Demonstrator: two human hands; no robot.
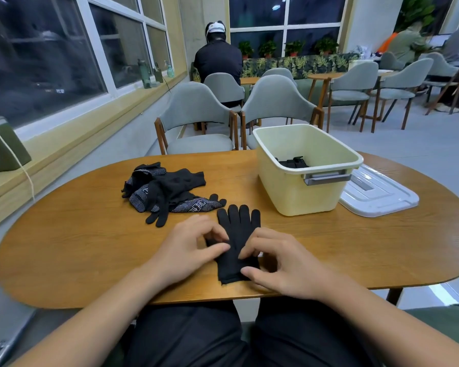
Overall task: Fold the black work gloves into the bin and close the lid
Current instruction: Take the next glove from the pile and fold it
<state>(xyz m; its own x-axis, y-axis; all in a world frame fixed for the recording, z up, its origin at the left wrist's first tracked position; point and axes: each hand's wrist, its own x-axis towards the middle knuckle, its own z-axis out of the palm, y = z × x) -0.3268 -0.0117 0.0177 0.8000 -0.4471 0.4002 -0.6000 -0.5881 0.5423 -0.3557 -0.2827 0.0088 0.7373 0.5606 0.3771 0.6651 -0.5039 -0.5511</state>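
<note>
A black work glove (237,223) lies flat on the wooden table (90,234) near the front edge, fingers pointing away from me. My left hand (188,247) pinches its left side at the thumb. My right hand (281,263) rests its fingertips on the glove's right side and cuff. A loose pile of black gloves (167,192) with white dotted palms lies further back on the left. The pale yellow bin (302,192) stands open at the right, with a folded black glove (292,162) inside. Its white lid (376,194) lies flat to the right of the bin.
Two grey chairs (196,120) stand tucked at the table's far side. A person sits further back, facing away. A window sill runs along the left with a green box (3,147) and a white cord. More chairs and tables fill the back right.
</note>
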